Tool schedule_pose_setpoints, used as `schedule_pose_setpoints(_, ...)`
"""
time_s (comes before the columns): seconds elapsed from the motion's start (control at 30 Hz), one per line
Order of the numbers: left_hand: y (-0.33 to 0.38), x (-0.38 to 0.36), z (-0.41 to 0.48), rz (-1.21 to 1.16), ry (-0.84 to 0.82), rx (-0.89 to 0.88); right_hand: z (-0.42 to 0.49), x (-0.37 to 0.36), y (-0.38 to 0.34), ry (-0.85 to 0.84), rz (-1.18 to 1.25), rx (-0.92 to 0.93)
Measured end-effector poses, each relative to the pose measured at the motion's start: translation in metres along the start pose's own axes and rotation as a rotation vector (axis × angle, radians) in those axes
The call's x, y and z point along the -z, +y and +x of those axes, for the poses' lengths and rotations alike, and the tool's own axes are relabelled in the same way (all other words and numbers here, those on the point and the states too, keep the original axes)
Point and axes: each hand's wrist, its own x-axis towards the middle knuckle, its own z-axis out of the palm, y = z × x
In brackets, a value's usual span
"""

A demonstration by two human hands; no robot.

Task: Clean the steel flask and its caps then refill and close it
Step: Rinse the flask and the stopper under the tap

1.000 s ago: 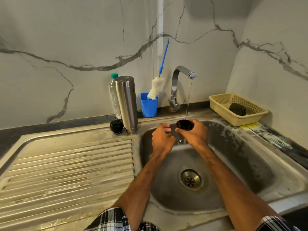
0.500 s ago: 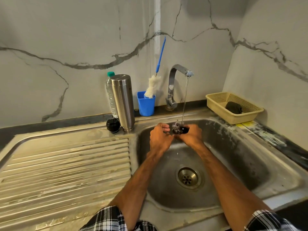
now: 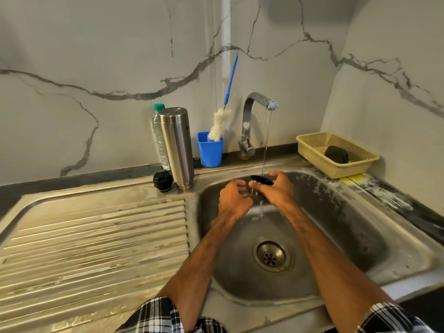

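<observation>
I rinse the black cap [image 3: 262, 180] under the running tap [image 3: 254, 102]. My right hand [image 3: 278, 191] grips it, and my left hand [image 3: 234, 198] curls its fingers against the underside. Next, I think, the second cap [image 3: 163, 181] needs rinsing.

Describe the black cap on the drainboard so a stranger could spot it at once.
Look left of the sink basin to the ribbed drainboard. At its back edge the steel flask stands, and the black cap sits at its foot, on the left. It is small, round and squat, and it lies free, unlike the wet cap in the right hand under the tap.
</observation>
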Motion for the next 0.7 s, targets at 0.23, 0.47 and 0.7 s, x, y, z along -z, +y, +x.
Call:
schedule_pose_setpoints(0.23, 0.0035, -0.0013, -0.0026, 0.029, -0.062, -0.027, -0.0014, 0.0012, -0.0075, 0.091, -0.061, 0.145)
schedule_pose_setpoints(0.47, 0.0025, 0.0016, -0.0014, 0.026, -0.010, -0.005, -0.0076, -0.0029, -0.0063, 0.043, -0.144, 0.153)
schedule_pose_setpoints(0.7, 0.0043, 0.0017, -0.0022, 0.051, -0.013, -0.019, -0.0033, -0.0012, -0.0029, 0.071, -0.077, 0.121)
